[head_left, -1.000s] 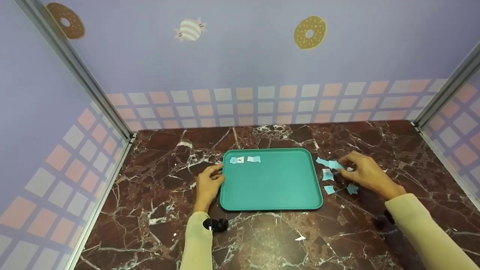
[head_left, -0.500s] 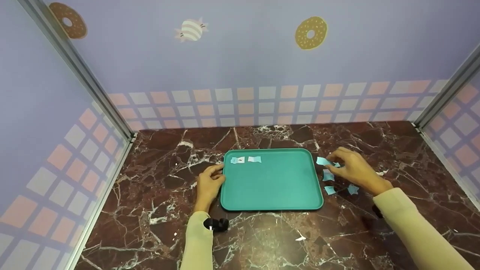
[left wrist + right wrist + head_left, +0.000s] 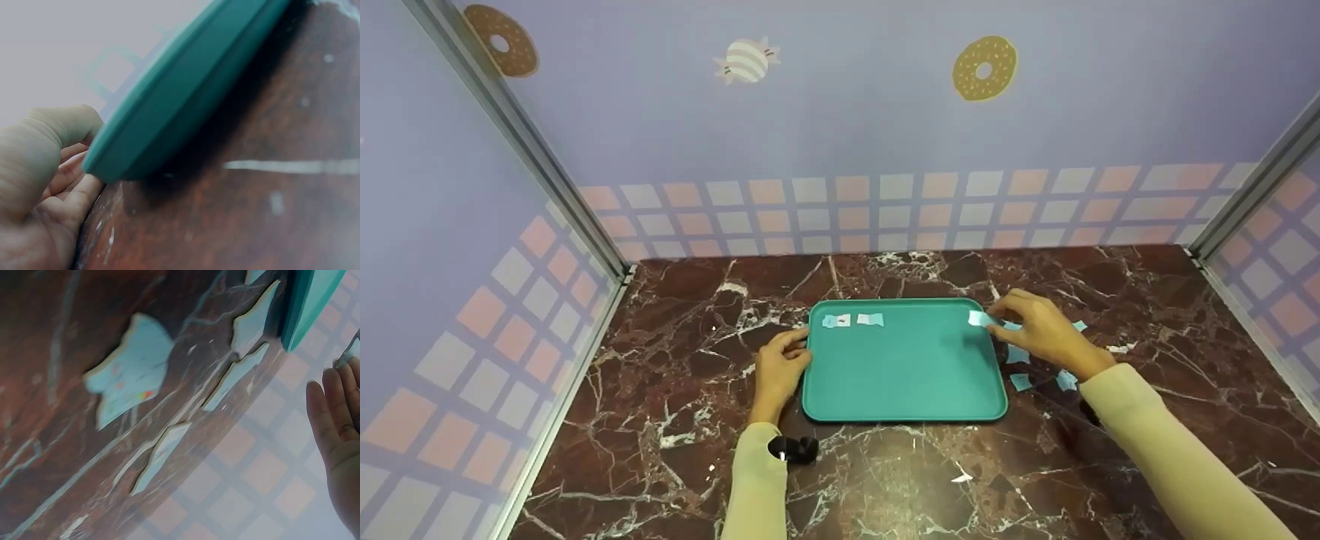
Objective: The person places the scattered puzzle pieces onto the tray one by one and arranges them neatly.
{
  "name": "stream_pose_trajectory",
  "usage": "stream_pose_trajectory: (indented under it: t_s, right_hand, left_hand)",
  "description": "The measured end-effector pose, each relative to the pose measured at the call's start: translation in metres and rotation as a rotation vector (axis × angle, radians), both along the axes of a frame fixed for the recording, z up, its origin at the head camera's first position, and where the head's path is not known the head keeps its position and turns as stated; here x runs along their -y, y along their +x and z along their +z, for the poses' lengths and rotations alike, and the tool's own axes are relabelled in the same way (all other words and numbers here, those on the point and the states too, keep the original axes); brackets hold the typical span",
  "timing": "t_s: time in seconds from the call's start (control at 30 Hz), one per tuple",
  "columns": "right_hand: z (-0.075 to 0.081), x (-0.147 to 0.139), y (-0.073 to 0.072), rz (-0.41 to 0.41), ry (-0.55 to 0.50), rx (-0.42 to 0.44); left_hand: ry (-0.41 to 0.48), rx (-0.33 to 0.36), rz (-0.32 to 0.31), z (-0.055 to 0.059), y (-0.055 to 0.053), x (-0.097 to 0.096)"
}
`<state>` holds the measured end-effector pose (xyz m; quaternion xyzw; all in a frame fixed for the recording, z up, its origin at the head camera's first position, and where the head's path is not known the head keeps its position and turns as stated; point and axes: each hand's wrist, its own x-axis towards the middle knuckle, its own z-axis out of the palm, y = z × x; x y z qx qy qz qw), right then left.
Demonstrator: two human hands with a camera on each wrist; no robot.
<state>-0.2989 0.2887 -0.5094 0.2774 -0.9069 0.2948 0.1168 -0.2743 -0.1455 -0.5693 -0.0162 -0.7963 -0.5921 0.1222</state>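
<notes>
My right hand (image 3: 1039, 330) pinches a light-blue puzzle piece (image 3: 979, 319) over the top right corner of the green tray (image 3: 907, 375). In the right wrist view that piece (image 3: 350, 351) is partly cut off at the edge, by the fingertips (image 3: 332, 377). My left hand (image 3: 776, 379) holds the tray's left edge; the left wrist view has its thumb and fingers at the rim (image 3: 107, 163). Near the tray's upper left corner lie two small groups of pieces, a blue-and-white one (image 3: 835, 321) and another (image 3: 870, 319) to its right.
Several light-blue puzzle pieces lie on the dark marble table right of the tray, among them a lower piece (image 3: 1020, 382) and a star-like piece (image 3: 1066, 380). One piece (image 3: 132, 371) carries small coloured marks. Patterned walls (image 3: 840, 112) enclose the table at back and sides.
My right hand has moved left from the loose pieces to the tray's upper right corner, bringing one puzzle piece along. The left hand has stayed at the tray's left edge.
</notes>
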Motion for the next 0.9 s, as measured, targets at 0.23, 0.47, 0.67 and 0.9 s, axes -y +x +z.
stream_pose_trajectory:
  t_s: [0.23,0.47,0.67,0.9]
  right_hand:
    - [0.001,0.02,-0.008,0.008,0.018,0.041]
    - [0.003,0.039,-0.016,0.041,0.029,0.046]
    - [0.003,0.052,-0.024,0.06,0.04,0.027]
    - [0.003,0.069,-0.034,0.068,0.042,0.044]
  left_hand:
    - [0.012,0.016,0.0,0.001,0.001,0.0]
    - [0.023,0.025,0.003,0.001,0.0,0.0]
    - [0.014,0.019,-0.005,0.002,0.0,0.0]
    - [0.001,-0.003,0.0,0.001,0.0,0.0]
